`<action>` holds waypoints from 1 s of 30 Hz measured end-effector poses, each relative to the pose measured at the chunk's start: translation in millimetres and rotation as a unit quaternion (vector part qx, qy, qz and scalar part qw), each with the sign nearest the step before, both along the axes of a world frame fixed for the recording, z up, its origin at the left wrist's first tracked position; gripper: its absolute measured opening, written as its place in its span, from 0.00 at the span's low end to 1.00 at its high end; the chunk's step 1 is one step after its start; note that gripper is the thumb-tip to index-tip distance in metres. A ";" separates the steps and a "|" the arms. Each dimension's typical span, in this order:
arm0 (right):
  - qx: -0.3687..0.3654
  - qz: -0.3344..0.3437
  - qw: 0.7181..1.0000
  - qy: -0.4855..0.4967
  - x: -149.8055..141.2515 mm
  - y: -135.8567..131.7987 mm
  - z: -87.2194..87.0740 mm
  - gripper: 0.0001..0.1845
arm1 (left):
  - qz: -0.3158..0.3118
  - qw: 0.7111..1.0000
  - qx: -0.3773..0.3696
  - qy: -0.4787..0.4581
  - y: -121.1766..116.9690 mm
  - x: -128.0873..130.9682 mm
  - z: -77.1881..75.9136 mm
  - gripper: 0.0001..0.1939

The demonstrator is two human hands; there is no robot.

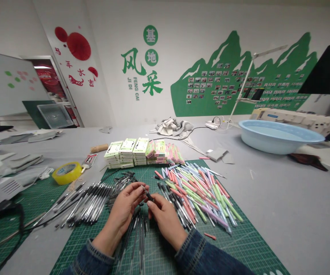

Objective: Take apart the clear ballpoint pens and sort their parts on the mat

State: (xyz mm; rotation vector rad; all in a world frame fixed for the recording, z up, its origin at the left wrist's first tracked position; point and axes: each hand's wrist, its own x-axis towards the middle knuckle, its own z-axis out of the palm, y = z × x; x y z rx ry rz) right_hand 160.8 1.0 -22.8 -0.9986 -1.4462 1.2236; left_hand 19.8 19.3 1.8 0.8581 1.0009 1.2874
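Note:
Between my two hands is a short black pen part (149, 196) with a thin pale end. My left hand (126, 208) pinches the pale end with thumb and fingertips. The dark end sits in the closed fingers of my right hand (166, 218). Below the hands lie several dark, slim pen refills (136, 240) on a green cutting mat (211, 252). Left of them is a row of clear pens with black tips (92, 204), beside a heap of black pen caps (122, 185). On the right is a pile of pastel pens (193, 187).
Stacked small boxes (135, 151) stand behind the mat. At left are yellow tape (67, 173), a glue tube (89, 160) and a white machine (7, 187) with a black cable. A blue basin (279, 137) stands at right, and crumpled cloth (170, 126) lies at the back.

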 end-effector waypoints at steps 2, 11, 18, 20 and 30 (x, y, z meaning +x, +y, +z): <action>-0.001 0.001 1.000 -0.001 -0.1 -0.1 -0.5 0.06 | 0.000 1.000 -0.010 -0.018 0.2 -0.1 -0.1 0.12; -0.004 0.001 1.000 -0.010 -0.1 0.1 -0.7 0.06 | -0.002 0.999 -0.020 -0.036 0.2 -0.2 -0.2 0.12; -0.009 -0.055 0.998 0.005 1.2 2.1 -4.5 0.06 | -0.009 1.000 0.003 0.022 -1.1 3.4 -3.2 0.13; -0.005 -0.093 0.995 0.020 1.7 3.7 -7.1 0.09 | -0.007 0.999 0.008 0.030 -1.0 3.1 -4.5 0.13; -0.104 0.032 0.982 0.157 -3.3 -0.1 -4.8 0.16 | -0.039 0.999 0.001 -0.014 -3.8 0.6 -4.2 0.12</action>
